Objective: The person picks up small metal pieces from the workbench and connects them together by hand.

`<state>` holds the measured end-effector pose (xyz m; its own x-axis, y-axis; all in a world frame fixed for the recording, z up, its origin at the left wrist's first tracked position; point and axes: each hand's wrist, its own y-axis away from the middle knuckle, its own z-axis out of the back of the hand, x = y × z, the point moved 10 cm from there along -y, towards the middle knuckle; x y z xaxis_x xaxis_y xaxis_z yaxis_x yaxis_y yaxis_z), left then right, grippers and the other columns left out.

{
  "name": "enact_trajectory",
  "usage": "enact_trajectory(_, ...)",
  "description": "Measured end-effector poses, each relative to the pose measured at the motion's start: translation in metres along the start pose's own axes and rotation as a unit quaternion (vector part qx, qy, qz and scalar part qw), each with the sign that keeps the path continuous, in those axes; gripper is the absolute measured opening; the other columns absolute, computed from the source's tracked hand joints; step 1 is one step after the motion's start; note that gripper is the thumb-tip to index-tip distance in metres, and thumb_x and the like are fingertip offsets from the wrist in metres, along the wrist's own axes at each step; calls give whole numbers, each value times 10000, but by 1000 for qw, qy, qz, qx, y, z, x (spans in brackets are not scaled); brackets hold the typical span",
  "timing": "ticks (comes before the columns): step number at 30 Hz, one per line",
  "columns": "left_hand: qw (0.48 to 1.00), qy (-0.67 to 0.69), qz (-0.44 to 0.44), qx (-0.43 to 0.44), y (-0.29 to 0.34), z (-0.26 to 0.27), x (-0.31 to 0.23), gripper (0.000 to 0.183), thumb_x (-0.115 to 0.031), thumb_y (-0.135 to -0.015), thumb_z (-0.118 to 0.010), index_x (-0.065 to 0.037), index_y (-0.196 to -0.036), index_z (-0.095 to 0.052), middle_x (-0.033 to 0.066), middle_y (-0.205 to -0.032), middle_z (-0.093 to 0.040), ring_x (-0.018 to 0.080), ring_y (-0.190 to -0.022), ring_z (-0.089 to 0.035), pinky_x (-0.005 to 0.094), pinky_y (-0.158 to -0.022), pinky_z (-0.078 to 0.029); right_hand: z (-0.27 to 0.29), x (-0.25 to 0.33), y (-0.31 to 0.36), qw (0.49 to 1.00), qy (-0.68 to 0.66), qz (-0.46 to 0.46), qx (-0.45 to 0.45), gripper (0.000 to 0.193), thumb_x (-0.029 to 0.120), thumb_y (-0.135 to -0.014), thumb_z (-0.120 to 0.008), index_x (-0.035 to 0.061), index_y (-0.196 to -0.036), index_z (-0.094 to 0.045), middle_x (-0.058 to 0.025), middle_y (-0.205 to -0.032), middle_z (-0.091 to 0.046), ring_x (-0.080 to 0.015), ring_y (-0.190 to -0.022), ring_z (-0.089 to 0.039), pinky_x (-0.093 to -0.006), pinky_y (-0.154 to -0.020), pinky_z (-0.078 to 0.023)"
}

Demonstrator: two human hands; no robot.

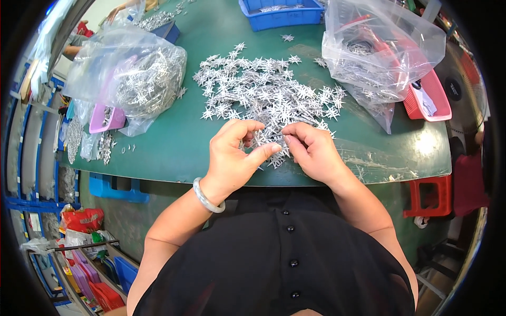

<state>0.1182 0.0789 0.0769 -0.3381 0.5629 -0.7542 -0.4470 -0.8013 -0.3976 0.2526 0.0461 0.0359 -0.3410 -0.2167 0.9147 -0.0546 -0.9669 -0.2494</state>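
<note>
A wide pile of small silver star-shaped pieces with spiky points (263, 87) is spread over the green table. At its near edge my left hand (229, 152) has its fingers curled and its thumb stretched toward the right. Silver pieces show between that thumb and forefinger, one seemingly held there, though pieces behind make its outline hard to follow. Just to the right, my right hand (315, 150) is closed, with thumb and forefinger tips brought together. Whatever it pinches is too small to make out. The fingertips of both hands are close but apart.
Clear bags of silver pieces stand left (147, 79) and right (363, 58) of the pile. A pink cup (107, 119) sits left, a pink basket (429, 97) right, and a blue bin (282, 19) at the back. Another person's arm (120, 9) shows far left. Below are a blue stool (118, 188) and red stool (429, 197).
</note>
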Motion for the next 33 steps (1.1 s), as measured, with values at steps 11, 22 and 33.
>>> enact_trajectory(11, 1000, 2, 12, -2, -7, -6, -9, 314, -124, -615, -790, -11, -851, -616, 2, -715, -504, 84, -647, -442, 217, -579, -376, 5, 5, 3, 1000, 12, 29, -4, 126, 63, -802, -558, 6, -911, -585, -132, -660, -592, -231, -567, -594, -301, -527, -453)
enact_trajectory(22, 1000, -6, 29, -7, -5, -7, -9, 297, -116, -620, -783, -11, -844, -618, -2, -723, -518, 75, -649, -432, 209, -582, -376, 4, 5, 4, 999, 7, 34, -4, 141, 48, -800, -549, 16, -931, -591, -130, -661, -595, -224, -563, -594, -298, -525, -451)
enact_trajectory(33, 984, 148, 59, 78, 0, -24, 2, 299, -82, -646, -758, -7, -904, -627, -2, -766, -538, 69, -708, -468, 207, -645, -393, 1, -5, 4, 986, -153, -41, 53, 112, 20, -789, -544, 10, -875, -615, -12, -659, -574, -39, -578, -494, -201, -522, -408)
